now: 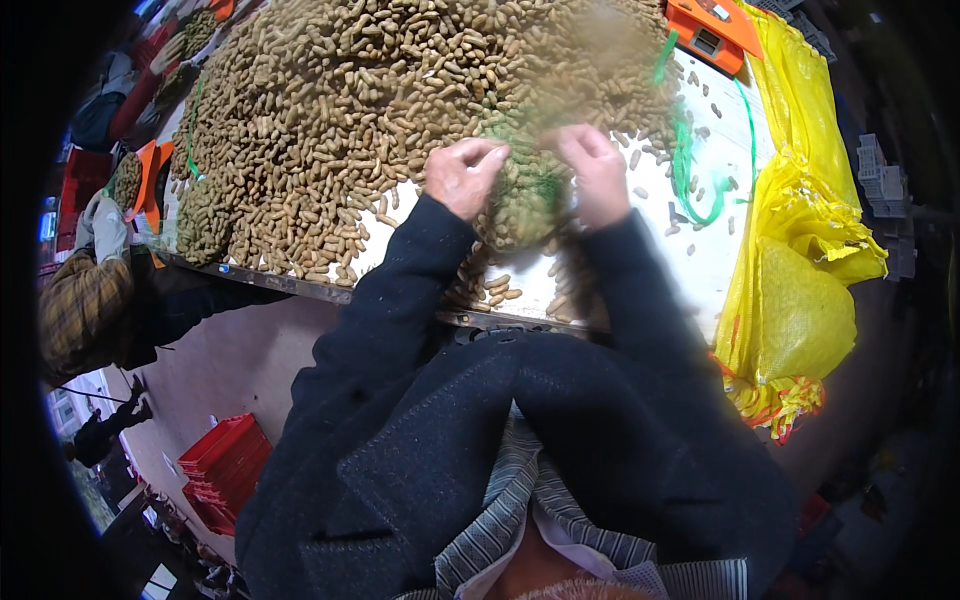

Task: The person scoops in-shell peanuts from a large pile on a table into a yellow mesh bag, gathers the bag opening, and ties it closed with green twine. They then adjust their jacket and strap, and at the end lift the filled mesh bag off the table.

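Observation:
Between my two hands stands a green mesh bag (522, 205) bulging with peanuts, on the white tabletop near its front edge. My left hand (466, 178) is closed, thumb and fingers pinching the mesh at the bag's upper left. On the opposite side my right hand (594, 178), slightly smeared by motion, is curled closed at the upper right of the mesh. A large heap of unshelled peanuts (340, 120) spreads beyond and to the left of the bag. Loose peanuts (490, 288) lie close to the table edge by my body.
An orange scale (712, 35) sits at the far right, with green netting strips (690, 170) nearer. Yellow woven sacks (800, 260) hang along the right table edge. At left, another person's gloved hand (105, 228) is beside a filled mesh bag (205, 222). Red crates (225, 460) are stacked on the floor.

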The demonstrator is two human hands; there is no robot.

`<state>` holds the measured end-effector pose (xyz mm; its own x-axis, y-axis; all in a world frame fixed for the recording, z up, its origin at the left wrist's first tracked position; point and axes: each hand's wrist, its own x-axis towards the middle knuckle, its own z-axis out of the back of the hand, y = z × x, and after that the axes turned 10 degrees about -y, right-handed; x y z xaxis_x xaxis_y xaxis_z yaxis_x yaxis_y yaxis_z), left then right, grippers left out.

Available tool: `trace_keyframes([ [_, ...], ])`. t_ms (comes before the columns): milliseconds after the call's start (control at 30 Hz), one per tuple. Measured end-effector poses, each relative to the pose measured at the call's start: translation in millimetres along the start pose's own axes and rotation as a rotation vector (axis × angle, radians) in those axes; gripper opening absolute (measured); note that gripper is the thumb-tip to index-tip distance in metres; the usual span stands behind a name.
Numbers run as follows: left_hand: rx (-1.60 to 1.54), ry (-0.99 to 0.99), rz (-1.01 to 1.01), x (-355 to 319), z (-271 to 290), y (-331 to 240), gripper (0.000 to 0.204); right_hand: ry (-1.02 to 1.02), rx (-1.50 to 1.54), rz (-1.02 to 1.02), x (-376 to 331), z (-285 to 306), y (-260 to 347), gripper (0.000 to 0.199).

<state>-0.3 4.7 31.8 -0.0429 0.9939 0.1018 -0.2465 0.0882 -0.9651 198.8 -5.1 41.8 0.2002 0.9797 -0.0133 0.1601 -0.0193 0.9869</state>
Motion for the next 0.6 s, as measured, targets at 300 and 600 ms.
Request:
trace_keyframes([
  [300, 0.016, -0.179, -0.192, -42, 76, -28, 0.007, 0.103, 0.274, 0.151, -46, 43, 62, 0.015],
  [600, -0.267, 0.281, -0.318, -44, 9, -79, 0.006, 0.365, -0.329, 0.506, -45, -21, 108, 0.005],
])
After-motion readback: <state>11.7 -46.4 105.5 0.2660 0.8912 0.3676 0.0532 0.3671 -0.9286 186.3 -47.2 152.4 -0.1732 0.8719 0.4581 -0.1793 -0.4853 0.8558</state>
